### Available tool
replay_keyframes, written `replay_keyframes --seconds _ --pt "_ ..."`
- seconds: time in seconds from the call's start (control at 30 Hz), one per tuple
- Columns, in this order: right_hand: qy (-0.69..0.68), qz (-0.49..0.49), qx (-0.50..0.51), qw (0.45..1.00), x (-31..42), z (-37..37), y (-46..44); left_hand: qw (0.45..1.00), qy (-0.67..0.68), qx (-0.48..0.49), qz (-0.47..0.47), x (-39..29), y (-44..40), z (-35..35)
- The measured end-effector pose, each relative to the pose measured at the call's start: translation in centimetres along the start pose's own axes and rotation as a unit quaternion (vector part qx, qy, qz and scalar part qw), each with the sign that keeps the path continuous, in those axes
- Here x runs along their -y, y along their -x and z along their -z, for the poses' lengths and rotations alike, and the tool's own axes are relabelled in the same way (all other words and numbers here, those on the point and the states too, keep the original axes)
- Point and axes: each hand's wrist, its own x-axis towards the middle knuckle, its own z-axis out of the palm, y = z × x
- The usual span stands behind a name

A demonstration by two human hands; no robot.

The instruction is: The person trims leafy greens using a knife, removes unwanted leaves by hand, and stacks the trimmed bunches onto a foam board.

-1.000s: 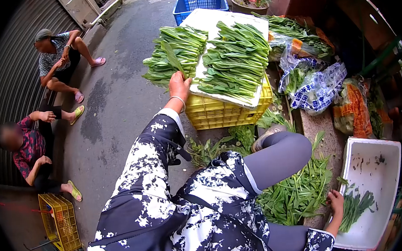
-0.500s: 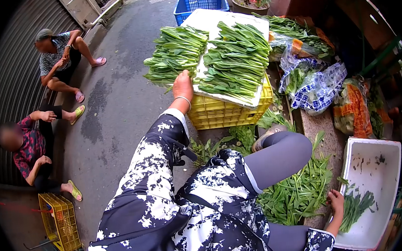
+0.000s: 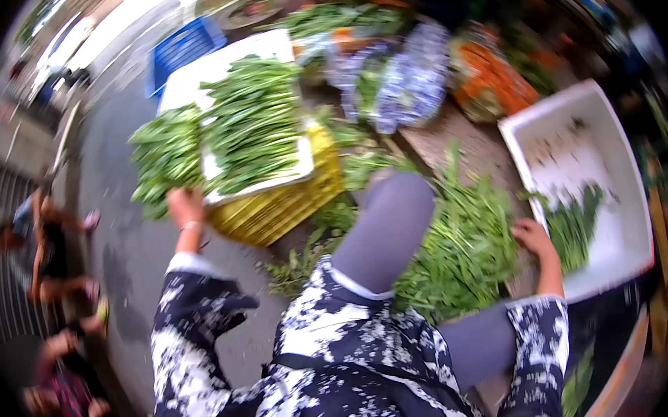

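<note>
My left hand (image 3: 186, 207) touches the lower edge of the left bunch of leafy greens (image 3: 169, 152), its fingers closed on them as far as the blur lets me see. That bunch overhangs a white foam board (image 3: 177, 86), where a second bunch of greens (image 3: 253, 125) lies in rows. A yellow crate (image 3: 272, 217) supports the board. My right hand (image 3: 531, 235) hovers with loosely bent fingers and nothing visible in them, between a loose pile of greens (image 3: 458, 238) and a white foam box (image 3: 622, 178). Inside that box lies a small bunch of greens (image 3: 575, 230).
Bagged vegetables (image 3: 410, 85) and an orange-marked bag (image 3: 492, 74) line the ledge at right. A blue crate (image 3: 184, 52) stands beyond the board. At left, two people (image 3: 43, 255) sit by a shutter. My bent knee (image 3: 389, 212) is between both work areas.
My view has swung to the right, so the board and crate appear farther left and the foam box higher. My left hand stays at the greens' edge, my right beside the box.
</note>
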Motion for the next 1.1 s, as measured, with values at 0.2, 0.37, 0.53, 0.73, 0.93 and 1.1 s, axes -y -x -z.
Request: replay_keyframes --seconds 0.2,0.37,0.53,0.73,0.93,1.1 --pt "0.08 -0.034 0.012 0.996 1.6 -0.4 1.1 0.974 0.196 0.092 -0.074 -1.4 -3.0 1.0" --pt "0.096 -0.054 0.022 0.994 0.6 -0.5 1.6 0.876 0.378 0.266 -0.138 -21.9 4.2 3.5" --pt "0.108 -0.098 0.032 0.989 -1.5 0.2 4.8 0.632 0.542 0.553 0.024 -35.8 12.9 1.3" --pt "-0.012 -0.084 -0.15 0.985 -8.4 2.1 8.3 0.362 0.401 0.772 0.336 -43.0 20.5 -5.6" --pt "0.076 -0.14 -0.441 0.883 -12.0 8.3 7.4 0.464 0.387 0.784 0.141 -49.3 19.7 -12.3" --pt "0.154 -0.184 -0.462 0.854 -14.7 12.8 2.6 0.48 0.369 0.761 0.235 -50.9 20.1 -15.5"
